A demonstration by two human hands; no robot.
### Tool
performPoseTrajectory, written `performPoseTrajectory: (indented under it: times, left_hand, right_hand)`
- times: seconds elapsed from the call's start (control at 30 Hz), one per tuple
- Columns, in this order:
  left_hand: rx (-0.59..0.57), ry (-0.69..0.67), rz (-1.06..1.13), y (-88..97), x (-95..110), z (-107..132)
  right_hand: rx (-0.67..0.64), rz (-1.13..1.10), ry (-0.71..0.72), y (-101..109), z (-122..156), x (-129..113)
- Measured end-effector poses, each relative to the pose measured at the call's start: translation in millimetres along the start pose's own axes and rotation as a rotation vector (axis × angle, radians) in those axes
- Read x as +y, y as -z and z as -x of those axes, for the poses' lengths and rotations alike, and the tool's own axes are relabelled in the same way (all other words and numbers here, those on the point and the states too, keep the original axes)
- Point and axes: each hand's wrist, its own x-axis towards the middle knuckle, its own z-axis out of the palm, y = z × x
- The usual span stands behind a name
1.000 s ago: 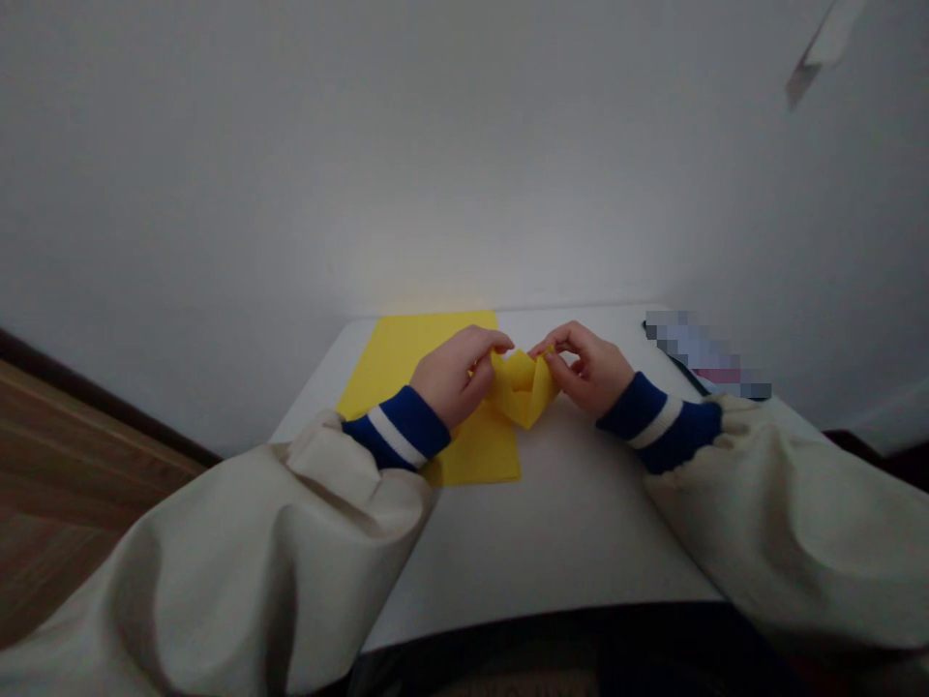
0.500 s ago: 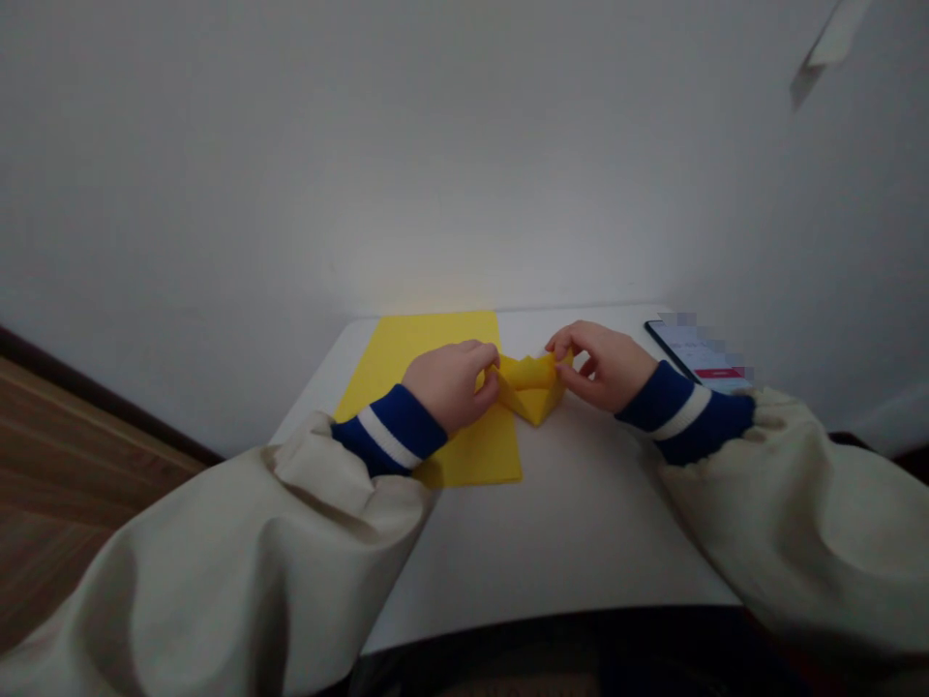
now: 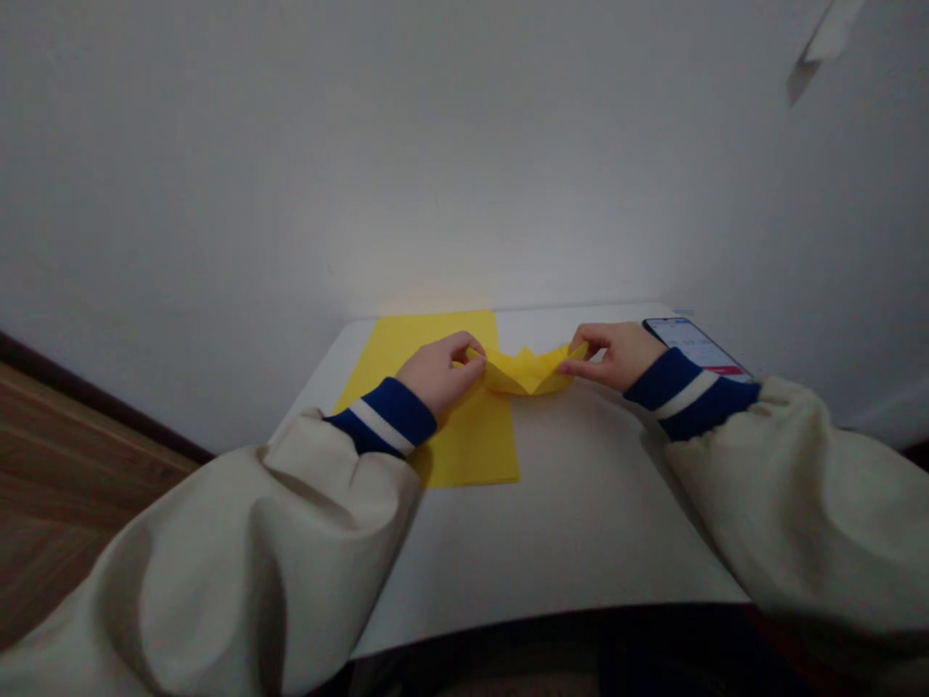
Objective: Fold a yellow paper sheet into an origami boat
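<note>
- Landmark: flat yellow sheet (image 3: 471, 455), lying on the white table (image 3: 581, 528).
- Folded yellow paper (image 3: 531, 373): positioned across the sheet's right edge, extending right of it; creased to a point at mid-length. Contact with the sheet cannot be determined.
- Left hand (image 3: 439, 374): above the sheet; pinch grip on the left end of the folded paper.
- Right hand (image 3: 615, 354): right of the sheet; pinch grip on the opposite end.
- Phone (image 3: 695, 346): well to the right of the sheet, partly covered by the right cuff (image 3: 689, 394).
</note>
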Motion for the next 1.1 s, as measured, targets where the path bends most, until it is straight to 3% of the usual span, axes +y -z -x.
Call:
performPoseTrajectory:
  times: [0.23, 0.4, 0.57, 0.77, 1.1]
  left_hand:
    - [0.002, 0.2, -0.076, -1.2, -0.8, 0.4]
    - [0.007, 0.266, -0.021, -4.8, -8.2, -0.8]
    - [0.019, 0.297, 0.018, -5.8, -10.6, -0.4]
    - [0.086, 0.284, 0.009, -6.6, -13.0, 0.1]
    - [-0.025, 0.289, -0.147, -4.9, -13.6, -1.8]
  right_hand:
    - [-0.043, -0.224, -0.229, -4.3, -0.2, 6.4]
    - [-0.12, -0.374, -0.398, -7.2, -0.8, 7.8]
    - [-0.234, -0.449, -0.459, -12.6, -4.0, 11.8]
    - [-0.367, -0.721, -0.547, -18.8, -4.9, 14.2]
    - [-0.441, -0.696, -0.545, -18.0, -6.0, 17.5]
